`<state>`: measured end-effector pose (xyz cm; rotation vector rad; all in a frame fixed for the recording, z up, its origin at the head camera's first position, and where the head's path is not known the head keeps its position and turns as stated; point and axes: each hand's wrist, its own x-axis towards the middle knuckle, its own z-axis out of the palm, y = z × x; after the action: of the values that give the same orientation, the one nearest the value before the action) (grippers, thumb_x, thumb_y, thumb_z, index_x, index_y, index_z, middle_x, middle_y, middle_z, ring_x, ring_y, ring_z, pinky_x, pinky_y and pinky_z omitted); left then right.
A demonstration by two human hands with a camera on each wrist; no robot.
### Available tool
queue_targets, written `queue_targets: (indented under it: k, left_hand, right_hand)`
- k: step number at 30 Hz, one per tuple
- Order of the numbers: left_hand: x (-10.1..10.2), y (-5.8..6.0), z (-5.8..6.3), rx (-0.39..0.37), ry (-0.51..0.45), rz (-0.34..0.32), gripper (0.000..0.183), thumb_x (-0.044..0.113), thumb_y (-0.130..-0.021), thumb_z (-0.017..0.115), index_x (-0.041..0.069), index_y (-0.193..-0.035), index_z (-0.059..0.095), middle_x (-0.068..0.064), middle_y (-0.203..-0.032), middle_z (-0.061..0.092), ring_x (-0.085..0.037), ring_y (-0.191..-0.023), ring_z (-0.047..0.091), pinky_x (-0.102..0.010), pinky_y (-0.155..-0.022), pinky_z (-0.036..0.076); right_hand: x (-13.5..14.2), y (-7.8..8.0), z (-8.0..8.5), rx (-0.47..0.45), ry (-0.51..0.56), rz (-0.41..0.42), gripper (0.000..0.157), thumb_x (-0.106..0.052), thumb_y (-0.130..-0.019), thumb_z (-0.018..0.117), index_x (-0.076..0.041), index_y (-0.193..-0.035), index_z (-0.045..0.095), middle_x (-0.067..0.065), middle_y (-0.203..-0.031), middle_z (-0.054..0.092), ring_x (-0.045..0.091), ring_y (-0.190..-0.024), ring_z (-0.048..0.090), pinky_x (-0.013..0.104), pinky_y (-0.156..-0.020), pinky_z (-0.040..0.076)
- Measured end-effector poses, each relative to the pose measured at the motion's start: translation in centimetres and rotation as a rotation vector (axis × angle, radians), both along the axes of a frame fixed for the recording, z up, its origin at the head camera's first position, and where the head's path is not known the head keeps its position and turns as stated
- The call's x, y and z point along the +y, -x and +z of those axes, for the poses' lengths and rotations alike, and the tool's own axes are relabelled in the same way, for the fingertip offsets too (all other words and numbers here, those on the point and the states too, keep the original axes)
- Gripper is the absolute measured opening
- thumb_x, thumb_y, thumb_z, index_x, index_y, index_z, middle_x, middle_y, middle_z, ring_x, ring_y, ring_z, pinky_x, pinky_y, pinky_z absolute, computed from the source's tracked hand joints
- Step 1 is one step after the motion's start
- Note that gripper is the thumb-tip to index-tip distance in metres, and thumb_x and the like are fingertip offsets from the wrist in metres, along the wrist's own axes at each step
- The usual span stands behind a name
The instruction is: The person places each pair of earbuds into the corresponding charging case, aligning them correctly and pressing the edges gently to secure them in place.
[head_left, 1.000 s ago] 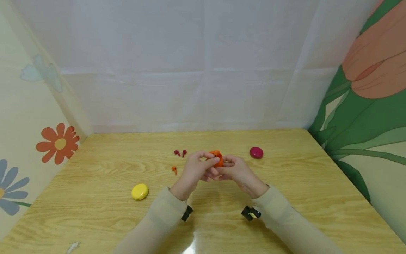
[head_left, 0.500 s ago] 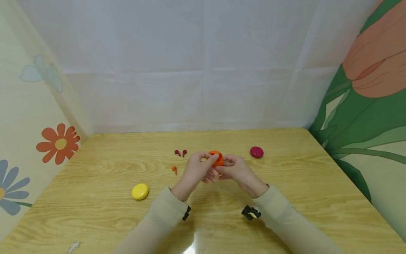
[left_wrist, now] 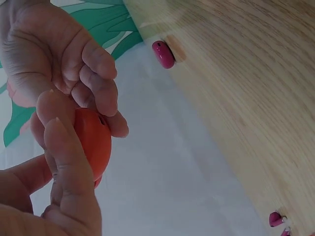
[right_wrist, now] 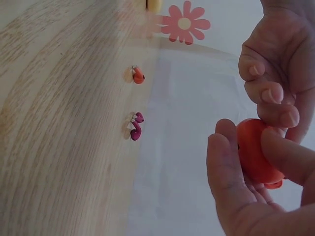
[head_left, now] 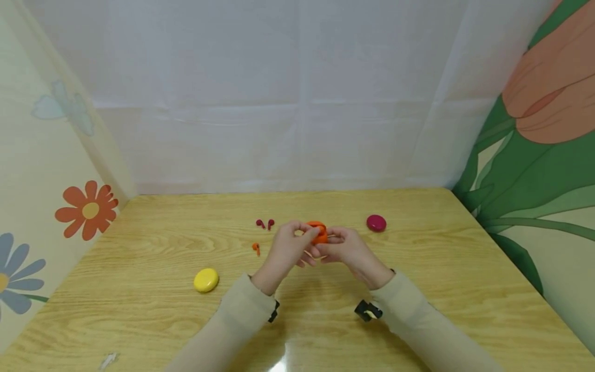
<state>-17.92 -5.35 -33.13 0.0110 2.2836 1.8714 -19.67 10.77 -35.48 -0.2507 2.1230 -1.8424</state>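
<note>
Above the middle of the table, both hands hold an orange earbud case (head_left: pixel 323 239). My right hand (head_left: pixel 347 251) grips it from the right, its thumb and fingers around the rounded shell (right_wrist: pixel 256 155). From the left, my left hand (head_left: pixel 289 247) holds it too, fingers along the shell (left_wrist: pixel 94 142) and thumb at the upper part, where the lid seems raised. Whether an earbud is under that thumb is hidden. One orange earbud (head_left: pixel 256 249) lies on the table left of the hands. Behind it lie two magenta earbuds (head_left: pixel 271 224).
A closed magenta case (head_left: pixel 376 223) lies at the back right of the wooden table (head_left: pixel 441 268). A closed yellow case (head_left: pixel 206 280) is at the left. A small whitish scrap (head_left: pixel 108 360) lies near the front left. A white sheet (head_left: pixel 297 129) hangs behind the table.
The orange case has turned slightly between the hands. My left thumb has shifted upward over its top and then slightly back. The things on the table have stayed put.
</note>
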Motion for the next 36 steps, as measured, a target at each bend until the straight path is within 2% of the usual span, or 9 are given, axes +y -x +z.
queue_targets:
  k: [6, 12, 16, 20, 26, 36]
  left_hand:
    - [0.0, 0.1, -0.2, -0.002, 0.04, 0.014, 0.017, 0.018, -0.101, 0.06, 0.002, -0.102, 0.062, -0.004, -0.061, 0.067, -0.009, -0.044, 0.06, -0.02, -0.043, 0.043]
    - [-0.6, -0.1, -0.6, -0.017, 0.032, 0.023, 0.021, 0.019, -0.101, 0.058, 0.001, -0.111, 0.062, -0.015, -0.073, 0.073, -0.009, -0.047, 0.063, -0.021, -0.044, 0.046]
    - [-1.3, -0.7, -0.7, -0.035, -0.003, 0.041, 0.025, 0.021, -0.101, 0.058, 0.002, -0.117, 0.06, -0.013, -0.071, 0.073, -0.009, -0.047, 0.063, -0.021, -0.044, 0.046]
    - [-2.3, -1.2, -0.8, -0.05, -0.023, 0.081, 0.026, 0.021, -0.101, 0.059, 0.001, -0.119, 0.06, -0.004, -0.064, 0.07, -0.009, -0.046, 0.063, -0.021, -0.043, 0.044]
    - [-3.8, -1.5, -1.1, -0.08, 0.008, 0.126, 0.026, 0.018, -0.101, 0.06, 0.0, -0.119, 0.061, -0.002, -0.062, 0.068, -0.008, -0.044, 0.062, -0.02, -0.042, 0.043]
    - [-5.9, -1.9, -1.9, -0.149, 0.095, 0.103, 0.031, 0.021, -0.102, 0.058, -0.001, -0.125, 0.057, -0.009, -0.07, 0.072, -0.013, -0.048, 0.065, -0.023, -0.044, 0.047]
  right_hand:
    - [0.1, 0.0, -0.1, -0.007, -0.007, -0.005, 0.033, -0.002, -0.095, 0.064, 0.013, -0.123, 0.056, 0.023, -0.114, 0.071, 0.012, -0.087, 0.071, 0.04, -0.083, 0.061]
    - [0.0, 0.0, 0.0, -0.016, 0.009, -0.011, 0.035, -0.003, -0.095, 0.065, 0.013, -0.124, 0.056, 0.021, -0.112, 0.073, 0.011, -0.084, 0.072, 0.036, -0.081, 0.061]
    - [0.1, 0.0, 0.1, -0.015, 0.007, -0.006, 0.035, -0.003, -0.096, 0.064, 0.014, -0.126, 0.055, 0.024, -0.113, 0.072, 0.015, -0.085, 0.074, 0.036, -0.081, 0.061]
    - [0.1, 0.0, 0.2, -0.017, -0.009, -0.005, 0.038, -0.004, -0.097, 0.064, 0.013, -0.129, 0.053, 0.027, -0.118, 0.069, 0.019, -0.088, 0.075, 0.038, -0.083, 0.061]
    - [0.1, 0.0, 0.1, -0.019, -0.018, -0.012, 0.039, -0.004, -0.096, 0.064, 0.013, -0.13, 0.052, 0.028, -0.119, 0.068, 0.017, -0.086, 0.075, 0.039, -0.084, 0.06]
    - [0.4, -0.3, 0.3, -0.034, -0.008, -0.018, 0.039, -0.005, -0.097, 0.064, 0.012, -0.13, 0.052, 0.027, -0.12, 0.068, 0.015, -0.086, 0.074, 0.04, -0.085, 0.06]
